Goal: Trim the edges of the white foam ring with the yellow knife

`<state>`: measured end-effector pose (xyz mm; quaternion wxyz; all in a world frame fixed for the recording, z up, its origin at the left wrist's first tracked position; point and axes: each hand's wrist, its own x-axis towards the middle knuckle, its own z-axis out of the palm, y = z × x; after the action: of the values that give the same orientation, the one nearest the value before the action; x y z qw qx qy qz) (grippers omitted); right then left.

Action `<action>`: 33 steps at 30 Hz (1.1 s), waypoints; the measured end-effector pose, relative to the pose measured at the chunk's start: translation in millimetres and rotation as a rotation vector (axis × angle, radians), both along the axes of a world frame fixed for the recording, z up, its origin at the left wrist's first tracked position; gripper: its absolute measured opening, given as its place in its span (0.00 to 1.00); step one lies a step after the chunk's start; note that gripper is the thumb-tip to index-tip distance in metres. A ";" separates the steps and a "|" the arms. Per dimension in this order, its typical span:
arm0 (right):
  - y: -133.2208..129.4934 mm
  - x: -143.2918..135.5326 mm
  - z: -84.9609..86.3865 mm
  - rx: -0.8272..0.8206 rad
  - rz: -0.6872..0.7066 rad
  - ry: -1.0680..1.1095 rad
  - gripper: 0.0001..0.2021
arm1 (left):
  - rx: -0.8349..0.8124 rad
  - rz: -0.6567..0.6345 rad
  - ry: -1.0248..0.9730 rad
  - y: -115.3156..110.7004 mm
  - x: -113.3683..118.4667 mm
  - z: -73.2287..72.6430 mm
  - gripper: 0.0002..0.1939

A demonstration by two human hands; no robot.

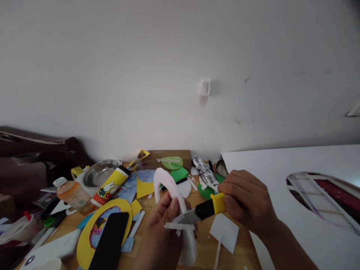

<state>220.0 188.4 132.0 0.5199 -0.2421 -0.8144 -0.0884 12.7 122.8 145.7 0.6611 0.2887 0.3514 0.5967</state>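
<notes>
My left hand pinches a white foam-like ring, its oval opening showing above the fingers. In my right hand is a utility knife with a yellow and black handle. The knife's blade lies against the ring just beside my left thumb. A thin white strip sticks out across the ring under the blade. The lower part of the ring hangs below my left hand, partly hidden by it.
A black phone rests on a yellow oval frame at left. Behind are a bottle, a metal bowl, a Miffy tube and a goodme box. A white board with an oval hole stands at right.
</notes>
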 end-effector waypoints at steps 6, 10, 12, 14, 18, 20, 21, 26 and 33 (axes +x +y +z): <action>-1.3 -4.4 -1.3 -0.003 0.015 0.015 0.06 | 0.024 -0.024 0.057 -0.3 -0.7 -7.2 0.20; -3.3 -6.2 0.5 -0.015 0.027 0.012 0.06 | 0.032 -0.046 0.066 0.0 -0.9 -12.7 0.19; -3.4 -5.5 0.8 -0.019 0.029 0.012 0.06 | 0.039 -0.043 0.064 -0.2 -1.4 -12.4 0.19; -2.9 -4.5 0.4 -0.015 0.024 0.013 0.06 | 0.043 -0.040 0.056 -0.3 -2.0 -11.9 0.19; -2.3 -4.8 -0.5 -0.012 0.004 0.016 0.06 | 0.049 -0.048 0.079 0.7 -2.3 -14.5 0.19; -3.4 -7.0 0.0 -0.012 -0.001 0.016 0.06 | 0.059 -0.049 0.101 1.1 -2.0 -16.6 0.19; -4.4 -8.4 0.5 -0.014 -0.003 0.013 0.06 | 0.067 -0.050 0.104 0.9 -1.8 -17.3 0.19; -7.0 -9.9 2.9 -0.010 -0.013 0.014 0.07 | 0.080 -0.063 0.108 0.9 -3.1 -17.7 0.21; -4.9 -9.5 2.0 0.004 -0.044 0.017 0.07 | 0.118 -0.147 0.058 8.0 -1.9 -22.8 0.20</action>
<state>210.5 183.4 134.1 0.5252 -0.2596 -0.8043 -0.0994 10.8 130.7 122.9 0.6746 0.3694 0.3125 0.5574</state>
